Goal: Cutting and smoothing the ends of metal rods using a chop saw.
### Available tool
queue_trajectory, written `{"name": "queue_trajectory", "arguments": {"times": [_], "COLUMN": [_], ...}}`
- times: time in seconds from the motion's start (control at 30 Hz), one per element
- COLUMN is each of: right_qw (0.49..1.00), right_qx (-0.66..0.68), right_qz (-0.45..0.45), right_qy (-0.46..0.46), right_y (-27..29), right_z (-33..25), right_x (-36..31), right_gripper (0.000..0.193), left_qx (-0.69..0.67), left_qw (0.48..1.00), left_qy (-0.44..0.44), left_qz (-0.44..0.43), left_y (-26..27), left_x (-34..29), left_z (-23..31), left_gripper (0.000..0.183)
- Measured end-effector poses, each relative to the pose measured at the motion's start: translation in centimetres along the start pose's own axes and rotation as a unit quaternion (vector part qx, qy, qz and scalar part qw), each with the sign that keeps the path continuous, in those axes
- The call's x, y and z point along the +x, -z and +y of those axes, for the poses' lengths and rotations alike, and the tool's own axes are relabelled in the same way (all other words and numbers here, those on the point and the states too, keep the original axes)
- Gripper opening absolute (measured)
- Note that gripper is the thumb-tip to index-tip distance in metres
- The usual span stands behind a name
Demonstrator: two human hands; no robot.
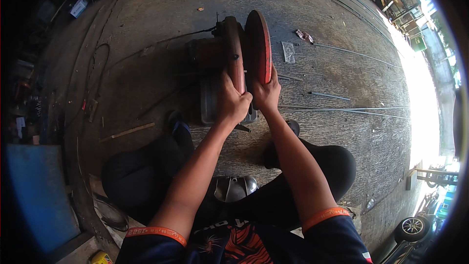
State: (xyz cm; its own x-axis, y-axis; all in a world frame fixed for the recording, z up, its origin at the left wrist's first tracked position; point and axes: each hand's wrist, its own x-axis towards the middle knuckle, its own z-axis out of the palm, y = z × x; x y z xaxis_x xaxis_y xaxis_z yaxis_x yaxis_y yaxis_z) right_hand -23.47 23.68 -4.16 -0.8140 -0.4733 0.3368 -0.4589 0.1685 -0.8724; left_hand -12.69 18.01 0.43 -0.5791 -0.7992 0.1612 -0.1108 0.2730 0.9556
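Observation:
A chop saw (212, 51) with a dark, reddish motor stands in front of me on a grey base (208, 100). My left hand (234, 100) is closed on the near end of its curved red blade guard (236, 58), with the thumb lying across the end. Just right of the guard, a large round disc (259, 44) with a bright red edge stands upright. Fingers of my right hand (267, 93) are wrapped round the disc's lower edge. How the disc meets the saw's spindle is hidden between the two.
A rounded metal cover (235, 188) lies between my legs. Thin metal rods (351, 110) and a clear plastic bag (288, 52) are on the floor to the right. A cable (151, 46) trails left from the saw. A wooden strip (128, 132) and a blue panel (39, 190) are at left.

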Motion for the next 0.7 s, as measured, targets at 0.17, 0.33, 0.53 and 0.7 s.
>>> {"name": "queue_trajectory", "arguments": {"times": [0.17, 0.33, 0.53, 0.7], "right_qw": [1.0, 1.0, 1.0, 1.0], "right_qx": [0.002, 0.0, 0.007, 0.01], "right_qz": [-0.012, -0.009, -0.008, 0.001], "right_qy": [-0.003, -0.005, 0.0, 0.015], "right_y": [0.1, 0.0, -0.1, -0.1], "right_z": [0.2, 0.4, 0.5, 0.7], "right_x": [-0.1, -0.3, -0.7, -1.1], "right_gripper": [0.066, 0.067, 0.067, 0.067], "left_qx": [-0.029, 0.012, 0.017, 0.032], "left_qw": [1.0, 1.0, 1.0, 0.999], "left_qy": [-0.009, -0.014, -0.008, -0.006], "left_qz": [-0.002, 0.004, 0.01, 0.013], "left_y": [0.0, 0.0, -0.2, 0.0], "left_x": [-0.3, -0.5, -0.9, -1.2], "left_z": [0.0, -0.2, -0.7, -0.6], "left_gripper": [0.071, 0.071, 0.072, 0.074]}}
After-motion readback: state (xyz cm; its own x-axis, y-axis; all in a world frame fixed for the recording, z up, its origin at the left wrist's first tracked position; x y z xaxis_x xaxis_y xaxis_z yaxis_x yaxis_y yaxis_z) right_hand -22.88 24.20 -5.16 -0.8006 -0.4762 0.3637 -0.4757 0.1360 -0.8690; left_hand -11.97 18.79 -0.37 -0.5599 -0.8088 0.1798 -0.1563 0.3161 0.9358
